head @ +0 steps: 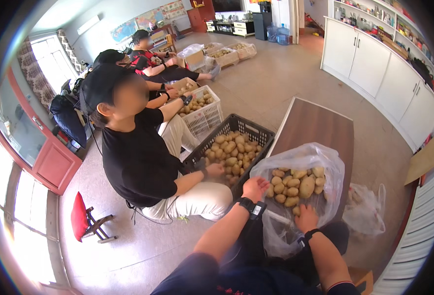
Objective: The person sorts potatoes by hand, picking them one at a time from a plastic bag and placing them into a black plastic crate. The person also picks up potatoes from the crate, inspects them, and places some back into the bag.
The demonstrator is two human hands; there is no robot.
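A box lined with a clear plastic bag [305, 153] stands before me, with potatoes [292, 191] heaped at its far side. At the left edge of the bag is my left hand [255, 188], its fingers apart and nothing seen in its palm. Inside the near part of the bag, my right hand [306, 218] touches a small potato [296, 211] at its fingertips; whether it grips the potato I cannot tell. Both wrists wear black straps with small devices. Left of the bag, a black plastic crate [255, 129] holds many more potatoes.
A person in a black shirt [139, 158] sits close on my left, one hand in the black crate. Beyond are a white crate [202, 121] and more seated people. A brown-topped low table [320, 121] lies ahead. A plastic bag [366, 210] is at right, a red-cushioned stool [80, 217] at left.
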